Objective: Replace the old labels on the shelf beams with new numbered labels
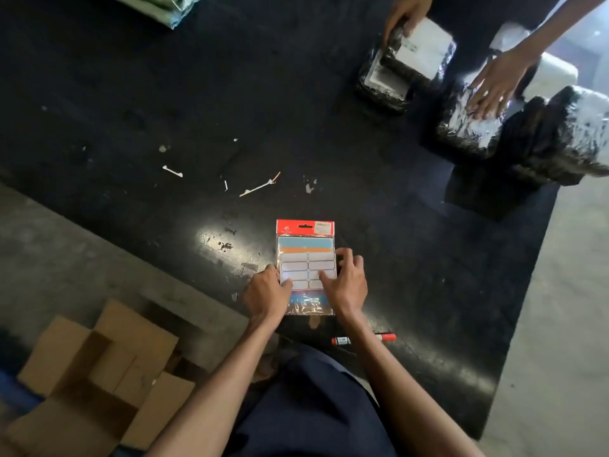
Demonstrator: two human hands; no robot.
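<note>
A pack of labels (304, 237) with a red header lies on the black mat (164, 94) in front of me. On top of it rests a white sheet of blank labels (308, 263) with rounded outlines. My left hand (265, 296) presses the sheet's lower left corner with the thumb. My right hand (346, 285) holds the sheet's right edge, its fingers on the lower right labels. A red marker (384, 338) lies on the mat near me, partly hidden under my right forearm.
Another person's two hands (494, 84) rest on black plastic-wrapped parcels (468, 127) at the far right. Torn label strips (258, 187) litter the mat's middle. An open cardboard box (99, 374) sits on the concrete floor at lower left. Green bags (164, 8) lie at the top.
</note>
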